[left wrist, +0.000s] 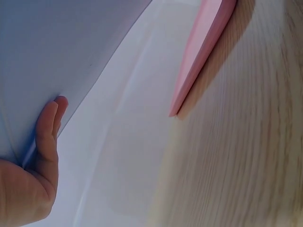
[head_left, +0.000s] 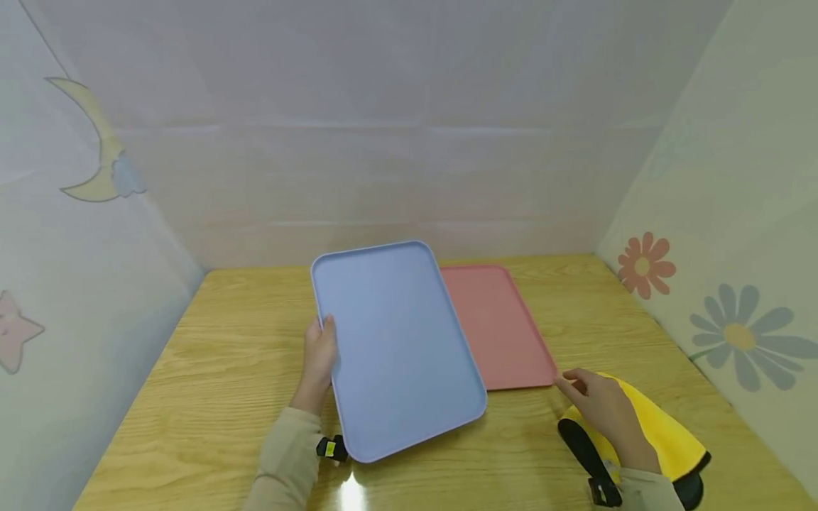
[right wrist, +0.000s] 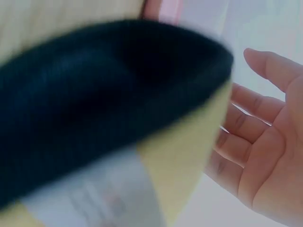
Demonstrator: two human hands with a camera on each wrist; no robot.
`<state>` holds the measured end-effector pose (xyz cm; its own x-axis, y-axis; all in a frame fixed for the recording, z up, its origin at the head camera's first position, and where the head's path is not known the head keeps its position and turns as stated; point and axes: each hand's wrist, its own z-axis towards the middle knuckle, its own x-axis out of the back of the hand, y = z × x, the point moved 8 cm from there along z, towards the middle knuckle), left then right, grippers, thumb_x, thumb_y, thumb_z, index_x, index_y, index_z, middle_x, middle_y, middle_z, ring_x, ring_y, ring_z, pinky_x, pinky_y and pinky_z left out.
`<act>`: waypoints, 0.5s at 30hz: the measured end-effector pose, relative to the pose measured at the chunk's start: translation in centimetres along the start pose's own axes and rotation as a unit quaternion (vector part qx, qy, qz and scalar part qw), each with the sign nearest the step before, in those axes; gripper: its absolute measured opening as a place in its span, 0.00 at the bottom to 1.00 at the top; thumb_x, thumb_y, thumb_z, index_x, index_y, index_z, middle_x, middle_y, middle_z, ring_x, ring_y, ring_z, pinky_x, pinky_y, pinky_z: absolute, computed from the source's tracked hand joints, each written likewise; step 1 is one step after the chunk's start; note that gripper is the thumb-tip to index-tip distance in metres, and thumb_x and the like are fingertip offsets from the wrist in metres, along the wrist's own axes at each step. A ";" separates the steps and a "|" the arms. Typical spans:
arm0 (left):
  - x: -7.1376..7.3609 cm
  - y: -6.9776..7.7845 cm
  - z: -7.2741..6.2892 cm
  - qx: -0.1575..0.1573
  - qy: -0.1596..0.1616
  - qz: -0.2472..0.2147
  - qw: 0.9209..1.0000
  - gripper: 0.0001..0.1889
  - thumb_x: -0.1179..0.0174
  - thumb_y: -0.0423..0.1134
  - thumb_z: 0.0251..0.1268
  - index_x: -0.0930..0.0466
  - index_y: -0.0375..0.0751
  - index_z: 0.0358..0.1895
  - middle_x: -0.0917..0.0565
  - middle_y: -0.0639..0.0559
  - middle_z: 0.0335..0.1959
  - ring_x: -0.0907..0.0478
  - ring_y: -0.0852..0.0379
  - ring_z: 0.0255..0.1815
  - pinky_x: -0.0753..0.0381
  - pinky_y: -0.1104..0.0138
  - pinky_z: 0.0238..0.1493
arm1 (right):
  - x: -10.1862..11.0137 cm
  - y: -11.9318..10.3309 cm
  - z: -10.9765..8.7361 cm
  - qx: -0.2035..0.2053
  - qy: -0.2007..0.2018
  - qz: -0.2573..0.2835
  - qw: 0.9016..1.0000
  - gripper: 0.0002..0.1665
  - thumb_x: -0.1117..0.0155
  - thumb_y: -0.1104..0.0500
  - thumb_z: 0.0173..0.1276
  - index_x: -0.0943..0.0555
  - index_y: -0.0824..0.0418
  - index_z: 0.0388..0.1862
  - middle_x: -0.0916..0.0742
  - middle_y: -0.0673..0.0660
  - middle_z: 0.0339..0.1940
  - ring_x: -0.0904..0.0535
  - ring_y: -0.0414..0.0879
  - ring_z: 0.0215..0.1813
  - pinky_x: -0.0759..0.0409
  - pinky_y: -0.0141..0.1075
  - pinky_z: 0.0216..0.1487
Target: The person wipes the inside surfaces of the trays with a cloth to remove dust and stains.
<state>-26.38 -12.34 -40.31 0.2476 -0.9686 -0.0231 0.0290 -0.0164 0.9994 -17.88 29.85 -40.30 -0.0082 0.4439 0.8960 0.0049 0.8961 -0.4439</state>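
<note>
left hand (head_left: 319, 355) grips the blue tray (head_left: 399, 348) at its nine o'clock side, with the thumb on top and the fingers bent under it. right hand (head_left: 603, 408) is well apart from it, with loose fingers and nothing in its palm. its fingertips are close to the four o'clock corner of the pink tray (head_left: 498, 330), but i cannot tell if they touch. the blue tray is in the middle, held up at a slant, and i cannot tell if its low edge meets the surface (head_left: 224, 355). the pink tray lies on the surface at about three o'clock from the blue one, partly hidden by it. a yellow thing (head_left: 664, 426) with a black edge is by the right hand, toward four o'clock. to hold the blue tray well, i think the grip should be snug, because a big flat thing held by one side may droop or twist at three o'clock. moving slowly would help it not bump the pink tray. two hands, one at nine and one at three, would hold it steadier. the right sleeve should keep clear of the yellow thing so it does not drag it.
</note>
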 end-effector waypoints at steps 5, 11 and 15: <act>-0.3 0.2 -0.4 0.002 -0.013 0.014 1.000 0.17 0.66 0.34 0.71 0.34 0.21 0.47 0.31 0.48 0.28 0.34 0.59 0.30 0.33 0.70 0.33 | 1.8 1.8 0.2 -0.006 0.006 -0.020 1.000 0.31 0.51 0.45 0.68 0.25 0.74 0.44 0.19 0.67 0.33 0.23 0.57 0.33 0.26 0.49 0.32; -0.6 0.3 -0.8 0.003 -0.027 0.013 1.000 0.17 0.67 0.34 0.72 0.35 0.22 0.50 0.30 0.45 0.32 0.33 0.57 0.35 0.33 0.68 0.38 | 3.1 5.2 0.8 -0.041 0.000 -0.072 0.997 0.37 0.52 0.44 0.68 0.30 0.83 0.45 0.24 0.79 0.41 0.28 0.70 0.41 0.29 0.55 0.39; -0.7 0.5 -0.9 -0.002 -0.024 0.012 1.000 0.18 0.66 0.34 0.71 0.35 0.21 0.51 0.29 0.44 0.33 0.33 0.57 0.36 0.33 0.68 0.39 | 2.4 7.6 0.7 -0.094 -0.045 -0.080 0.991 0.43 0.55 0.37 0.65 0.29 0.82 0.39 0.23 0.74 0.30 0.27 0.64 0.31 0.28 0.48 0.31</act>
<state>-25.62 -11.48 -39.78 0.2008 -0.9796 0.0014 0.0276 0.0070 0.9996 -18.55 37.69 -41.52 -0.1138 0.3016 0.9466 0.1823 0.9430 -0.2785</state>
